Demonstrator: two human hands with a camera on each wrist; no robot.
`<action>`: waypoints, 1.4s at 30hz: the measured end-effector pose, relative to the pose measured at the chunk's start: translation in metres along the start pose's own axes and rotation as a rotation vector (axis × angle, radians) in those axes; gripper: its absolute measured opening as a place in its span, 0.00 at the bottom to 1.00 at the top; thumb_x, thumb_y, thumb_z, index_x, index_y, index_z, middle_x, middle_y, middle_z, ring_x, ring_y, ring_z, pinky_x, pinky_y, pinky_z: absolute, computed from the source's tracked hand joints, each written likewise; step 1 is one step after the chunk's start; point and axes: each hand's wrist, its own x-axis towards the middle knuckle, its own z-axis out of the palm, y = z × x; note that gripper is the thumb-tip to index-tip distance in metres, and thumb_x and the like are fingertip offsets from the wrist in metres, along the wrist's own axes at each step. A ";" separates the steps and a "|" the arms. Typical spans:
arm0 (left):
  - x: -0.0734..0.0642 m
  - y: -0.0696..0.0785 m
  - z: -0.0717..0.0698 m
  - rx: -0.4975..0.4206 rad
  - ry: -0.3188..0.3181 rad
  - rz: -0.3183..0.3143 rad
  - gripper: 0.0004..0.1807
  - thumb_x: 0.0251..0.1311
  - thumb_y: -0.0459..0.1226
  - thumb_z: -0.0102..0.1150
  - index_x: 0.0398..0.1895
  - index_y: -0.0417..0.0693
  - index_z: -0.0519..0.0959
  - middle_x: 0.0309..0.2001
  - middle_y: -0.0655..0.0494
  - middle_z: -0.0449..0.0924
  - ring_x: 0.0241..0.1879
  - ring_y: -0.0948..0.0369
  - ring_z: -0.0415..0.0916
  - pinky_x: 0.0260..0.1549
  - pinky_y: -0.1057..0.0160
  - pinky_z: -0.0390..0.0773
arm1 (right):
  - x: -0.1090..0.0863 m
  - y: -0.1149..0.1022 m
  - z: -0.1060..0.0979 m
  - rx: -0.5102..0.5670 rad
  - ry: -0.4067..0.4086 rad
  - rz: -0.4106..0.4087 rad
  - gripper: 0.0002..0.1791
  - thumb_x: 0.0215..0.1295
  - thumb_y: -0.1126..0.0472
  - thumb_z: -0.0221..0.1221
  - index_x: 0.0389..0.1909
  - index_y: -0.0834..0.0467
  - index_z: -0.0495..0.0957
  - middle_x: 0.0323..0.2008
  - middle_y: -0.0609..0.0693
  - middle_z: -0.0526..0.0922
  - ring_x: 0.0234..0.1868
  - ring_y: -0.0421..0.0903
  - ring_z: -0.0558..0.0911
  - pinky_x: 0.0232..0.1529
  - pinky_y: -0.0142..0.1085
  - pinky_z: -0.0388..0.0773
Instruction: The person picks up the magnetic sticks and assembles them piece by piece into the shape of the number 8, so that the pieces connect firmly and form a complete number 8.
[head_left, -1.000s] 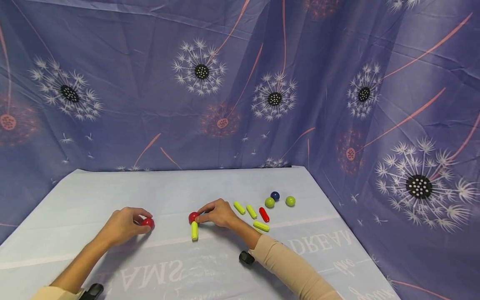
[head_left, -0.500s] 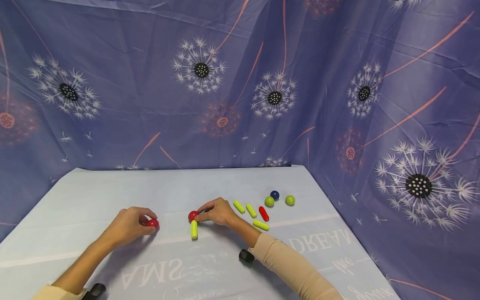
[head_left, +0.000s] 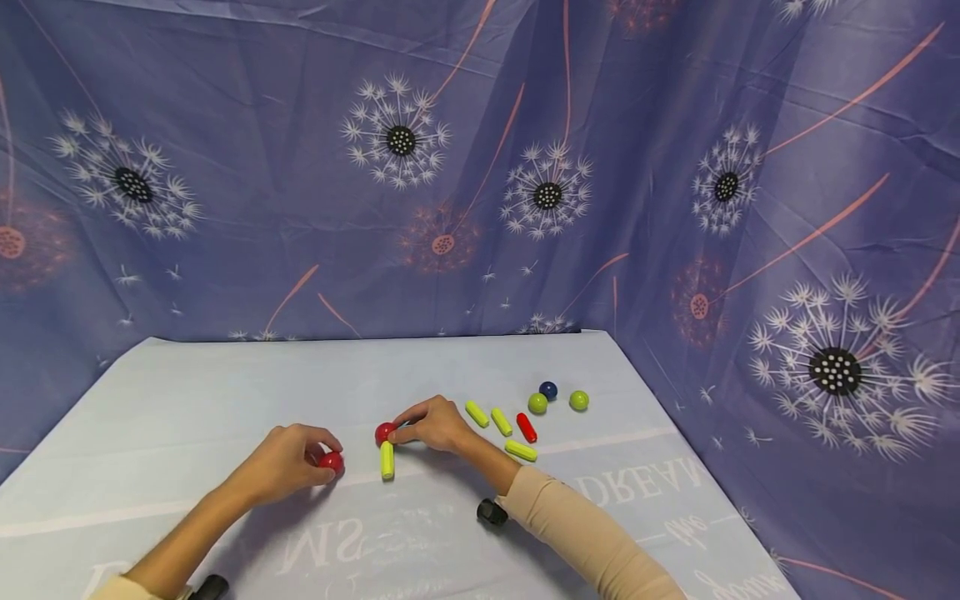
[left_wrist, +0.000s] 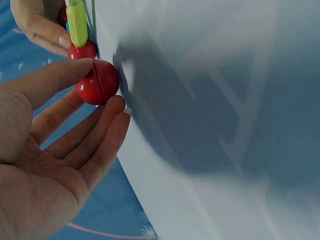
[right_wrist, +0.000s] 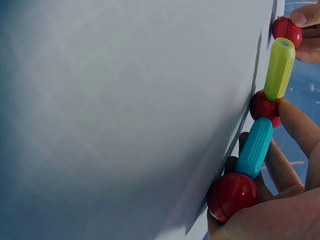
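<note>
My left hand pinches a red ball between thumb and fingers, close over the table. To its right, my right hand grips a joined piece of balls and rods. In the right wrist view this runs from a red ball by the palm, through a turquoise rod, to a second red ball at the fingertips. From that second ball a yellow-green rod sticks out, its free end pointing toward my body in the head view. The turquoise rod is hidden behind the right hand there.
Right of the hands lie several yellow-green rods and a red rod. Farther back are a dark blue ball and two green balls. Patterned cloth hangs behind and along the right side of the table.
My left hand has moved right and slightly nearer my body with its red ball, closing in on the yellow-green rod. The right hand and its joined piece have stayed almost still.
</note>
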 end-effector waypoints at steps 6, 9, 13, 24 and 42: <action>0.002 0.013 0.009 -0.024 -0.066 0.061 0.16 0.49 0.35 0.76 0.42 0.46 0.86 0.30 0.61 0.84 0.29 0.66 0.77 0.28 0.68 0.77 | 0.000 -0.001 0.000 0.005 0.003 0.004 0.14 0.50 0.46 0.76 0.37 0.45 0.91 0.39 0.40 0.89 0.41 0.37 0.79 0.37 0.33 0.74; 0.003 0.020 0.014 -0.038 -0.090 0.100 0.15 0.49 0.35 0.76 0.42 0.47 0.86 0.31 0.61 0.84 0.31 0.67 0.77 0.29 0.68 0.77 | 0.000 0.000 0.000 0.014 0.003 -0.005 0.14 0.50 0.47 0.77 0.37 0.46 0.91 0.39 0.41 0.89 0.40 0.37 0.79 0.35 0.32 0.74; 0.004 0.028 0.020 -0.062 -0.106 0.149 0.15 0.49 0.35 0.76 0.42 0.47 0.86 0.31 0.61 0.85 0.32 0.66 0.78 0.30 0.68 0.76 | 0.000 0.001 0.000 0.030 0.003 -0.009 0.14 0.50 0.47 0.77 0.37 0.46 0.91 0.38 0.41 0.90 0.40 0.37 0.79 0.34 0.32 0.74; 0.003 0.037 0.031 -0.109 -0.150 0.188 0.14 0.49 0.34 0.76 0.42 0.49 0.87 0.32 0.62 0.85 0.32 0.68 0.78 0.30 0.69 0.76 | 0.000 0.001 0.001 0.028 0.009 -0.014 0.13 0.50 0.47 0.77 0.37 0.46 0.92 0.38 0.41 0.90 0.39 0.37 0.79 0.33 0.31 0.73; 0.005 0.044 0.042 -0.140 -0.126 0.181 0.15 0.49 0.33 0.76 0.42 0.48 0.87 0.32 0.60 0.86 0.31 0.68 0.79 0.29 0.69 0.78 | -0.001 -0.001 0.001 0.029 0.014 -0.002 0.13 0.50 0.47 0.77 0.36 0.46 0.92 0.36 0.40 0.90 0.37 0.38 0.78 0.31 0.31 0.73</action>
